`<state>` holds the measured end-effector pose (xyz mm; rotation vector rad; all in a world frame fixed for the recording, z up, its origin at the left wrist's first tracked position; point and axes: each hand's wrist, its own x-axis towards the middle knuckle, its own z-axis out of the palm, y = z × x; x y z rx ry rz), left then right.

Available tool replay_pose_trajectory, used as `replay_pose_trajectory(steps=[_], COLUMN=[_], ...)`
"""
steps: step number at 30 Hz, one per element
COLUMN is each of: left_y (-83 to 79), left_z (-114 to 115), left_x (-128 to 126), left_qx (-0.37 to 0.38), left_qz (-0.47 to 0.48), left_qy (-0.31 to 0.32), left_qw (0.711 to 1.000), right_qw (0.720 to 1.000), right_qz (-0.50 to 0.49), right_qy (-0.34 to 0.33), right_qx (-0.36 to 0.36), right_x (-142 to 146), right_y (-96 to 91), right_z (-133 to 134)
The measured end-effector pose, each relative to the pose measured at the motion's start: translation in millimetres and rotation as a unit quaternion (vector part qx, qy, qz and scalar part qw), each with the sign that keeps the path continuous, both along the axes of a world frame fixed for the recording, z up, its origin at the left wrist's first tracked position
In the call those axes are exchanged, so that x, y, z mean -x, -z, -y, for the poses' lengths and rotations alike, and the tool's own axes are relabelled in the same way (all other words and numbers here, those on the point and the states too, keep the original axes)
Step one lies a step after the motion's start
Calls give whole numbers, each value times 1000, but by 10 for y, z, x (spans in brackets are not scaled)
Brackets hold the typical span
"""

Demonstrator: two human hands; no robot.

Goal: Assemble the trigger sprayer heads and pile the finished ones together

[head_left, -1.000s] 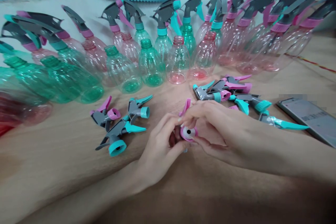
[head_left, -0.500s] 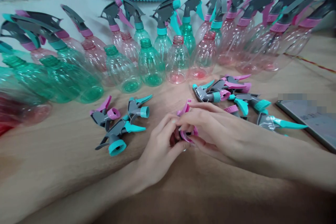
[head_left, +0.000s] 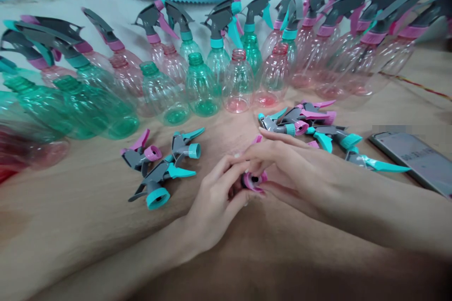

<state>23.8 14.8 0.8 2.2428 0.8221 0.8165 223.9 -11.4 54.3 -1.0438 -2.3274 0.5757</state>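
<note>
Currently, left hand (head_left: 216,195): it is curling around a pink spray head (head_left: 262,177), fingers and thumb pinching its left side.
Right hand (head_left: 294,164): it is arching over from the right, fingers bent, thumb touching the collar's lower edge; whether the fingertips are pinching, I cannot tell.
Pink spray head: it is sitting between both hands, its collar opening facing the camera, its trigger tip poking out beyond the fingers.
Left pile: three spray heads (head_left: 155,176) are lying left of the left hand.
Right pile: more spray heads (head_left: 334,135) are lying beyond the right hand.
Phone (head_left: 409,155): it is lying farther right.
Bottles (head_left: 204,87): open green and pink ones are standing behind.
</note>
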Motion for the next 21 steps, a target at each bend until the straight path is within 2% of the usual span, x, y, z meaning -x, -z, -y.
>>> replay_pose_trajectory(steps=[2,5,8,10,16,21], left_y=[-4,-6,17,43,59,25], left_z=[-2,15,48,63,46,46], left_x=[1,-6,-13,-16,-34,-54], left_qx=[-11,-34,-77,-111,-171,-140], left_qz=[2,3,-7,-7,14,37], left_qy=[5,5,-13,-31,-79,-102], left_qw=[1000,999,997,993,982,984], right_qw=[999,992,979,972,963,967], right_qz=[2,-13,-19,-13,4,-12], right_qy=[16,89,158,171,164,95], right_qx=[-41,-83,-129,-162,-211,-237], right_x=[57,161,229,247,279,266], right_y=[25,103,172,193,245,295], right_z=[16,62,116,141,173,152])
